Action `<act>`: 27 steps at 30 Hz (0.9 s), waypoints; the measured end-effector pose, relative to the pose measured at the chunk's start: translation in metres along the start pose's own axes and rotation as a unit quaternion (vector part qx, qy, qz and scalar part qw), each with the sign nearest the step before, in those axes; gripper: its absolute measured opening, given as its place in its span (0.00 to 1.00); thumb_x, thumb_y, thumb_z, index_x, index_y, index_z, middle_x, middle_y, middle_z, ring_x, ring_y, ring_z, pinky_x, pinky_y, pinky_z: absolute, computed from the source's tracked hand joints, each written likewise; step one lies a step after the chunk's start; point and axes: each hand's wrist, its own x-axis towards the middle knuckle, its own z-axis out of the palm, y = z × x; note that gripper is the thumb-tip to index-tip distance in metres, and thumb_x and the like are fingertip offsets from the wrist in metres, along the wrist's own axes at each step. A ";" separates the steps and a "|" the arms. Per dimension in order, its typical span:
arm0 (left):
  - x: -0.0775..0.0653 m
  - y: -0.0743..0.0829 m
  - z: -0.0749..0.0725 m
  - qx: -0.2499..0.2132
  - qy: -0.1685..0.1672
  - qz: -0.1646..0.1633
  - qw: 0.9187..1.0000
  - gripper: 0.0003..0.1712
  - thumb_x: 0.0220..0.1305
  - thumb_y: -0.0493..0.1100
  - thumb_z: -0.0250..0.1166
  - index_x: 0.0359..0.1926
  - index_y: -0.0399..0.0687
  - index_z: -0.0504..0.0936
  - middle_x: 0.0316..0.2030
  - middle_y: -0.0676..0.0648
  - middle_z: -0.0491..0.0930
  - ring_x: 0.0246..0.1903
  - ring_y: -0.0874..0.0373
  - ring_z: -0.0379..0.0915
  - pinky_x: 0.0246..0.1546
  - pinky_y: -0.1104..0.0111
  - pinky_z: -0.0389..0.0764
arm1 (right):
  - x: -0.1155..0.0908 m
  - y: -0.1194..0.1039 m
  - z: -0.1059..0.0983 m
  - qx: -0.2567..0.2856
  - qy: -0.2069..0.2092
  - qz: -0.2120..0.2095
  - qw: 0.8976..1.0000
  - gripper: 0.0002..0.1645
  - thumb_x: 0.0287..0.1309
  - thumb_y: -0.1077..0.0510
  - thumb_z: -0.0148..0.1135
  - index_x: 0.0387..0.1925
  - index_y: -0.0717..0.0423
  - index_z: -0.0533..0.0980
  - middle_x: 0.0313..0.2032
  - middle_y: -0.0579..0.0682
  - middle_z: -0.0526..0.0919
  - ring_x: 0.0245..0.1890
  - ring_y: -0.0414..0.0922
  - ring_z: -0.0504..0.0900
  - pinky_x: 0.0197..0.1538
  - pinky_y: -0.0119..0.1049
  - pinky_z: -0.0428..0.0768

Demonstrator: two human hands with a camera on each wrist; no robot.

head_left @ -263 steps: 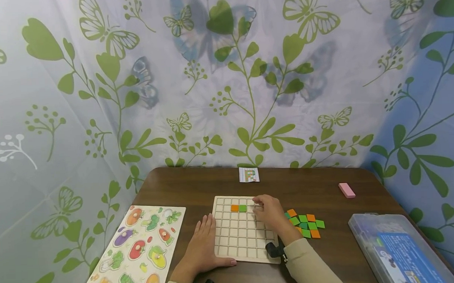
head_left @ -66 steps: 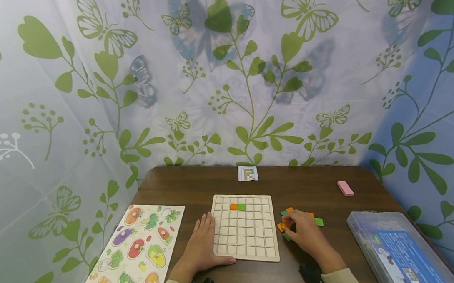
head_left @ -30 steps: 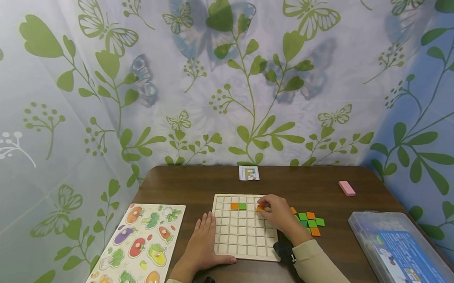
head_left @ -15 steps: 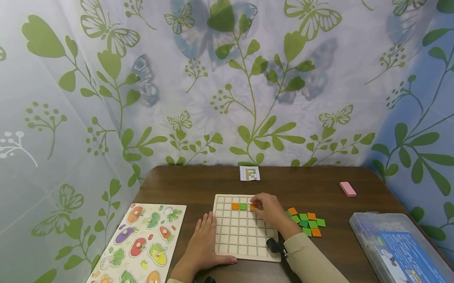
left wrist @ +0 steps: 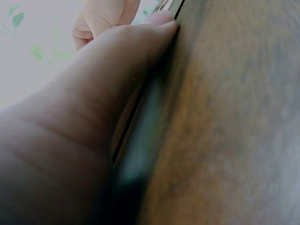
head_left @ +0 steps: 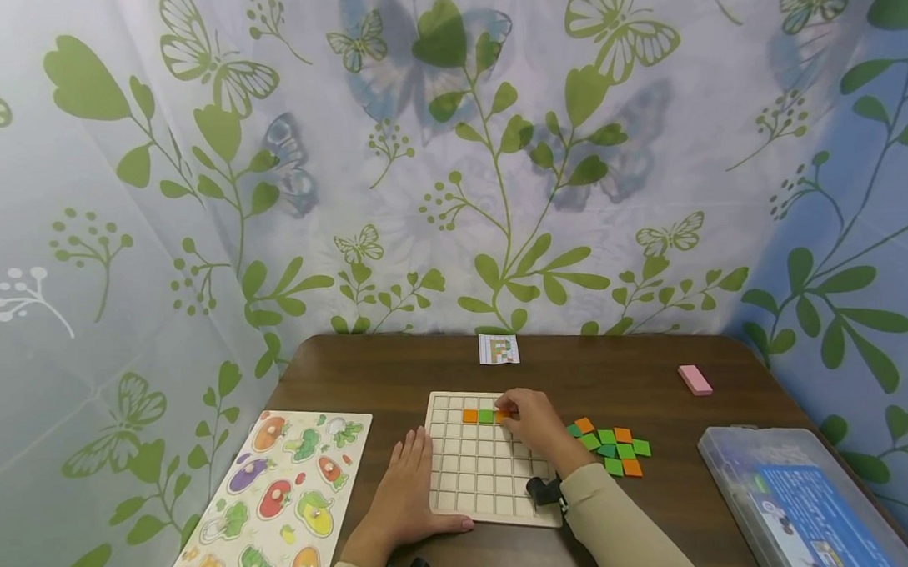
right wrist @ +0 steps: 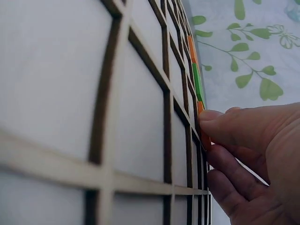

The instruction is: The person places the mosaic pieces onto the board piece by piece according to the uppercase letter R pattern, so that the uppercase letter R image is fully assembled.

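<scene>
A pale wooden grid board (head_left: 475, 464) lies before me. In one of its upper rows an orange tile (head_left: 469, 416) and a green tile (head_left: 485, 417) sit side by side. My right hand (head_left: 537, 426) pinches another orange tile (right wrist: 202, 126) between thumb and fingers, right beside the green one in the same row. My left hand (head_left: 409, 494) lies with straight fingers along the board's left edge, its thumb at the near edge. The left wrist view shows that thumb (left wrist: 159, 18) close up against the board's side.
Several loose orange and green tiles (head_left: 606, 437) lie right of the board. A vegetable puzzle board (head_left: 358, 437) is at left, a clear plastic case (head_left: 730, 449) at right. Farther back are a small pattern card (head_left: 498, 349) and a pink block (head_left: 695, 380).
My right hand went from the board to the loose tiles, came back with an orange tile and slid it leftward along the row to the green tile. The left hand stayed put.
</scene>
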 end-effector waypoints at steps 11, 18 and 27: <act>0.000 0.001 -0.002 -0.006 -0.001 -0.001 1.000 0.84 0.44 0.91 0.62 0.78 0.24 0.56 0.78 0.27 0.51 0.78 0.34 0.46 0.76 0.44 0.51 | 0.000 -0.003 0.002 0.011 0.004 0.023 1.000 0.16 0.58 0.71 0.76 0.48 0.59 0.86 0.44 0.48 0.86 0.47 0.48 0.85 0.52 0.46 0.84; 0.000 0.000 -0.001 0.000 0.003 0.003 1.000 0.84 0.44 0.91 0.62 0.78 0.24 0.56 0.78 0.27 0.51 0.78 0.34 0.46 0.76 0.44 0.51 | 0.000 -0.001 0.003 0.014 0.002 0.021 1.000 0.18 0.58 0.71 0.76 0.50 0.60 0.85 0.45 0.49 0.86 0.47 0.49 0.85 0.51 0.46 0.85; 0.000 0.001 -0.001 0.000 0.002 0.004 1.000 0.84 0.45 0.91 0.62 0.78 0.24 0.56 0.78 0.27 0.52 0.78 0.34 0.46 0.76 0.44 0.51 | -0.003 -0.001 0.003 0.007 0.003 0.027 1.000 0.18 0.59 0.69 0.77 0.50 0.58 0.85 0.46 0.48 0.86 0.48 0.49 0.84 0.52 0.47 0.84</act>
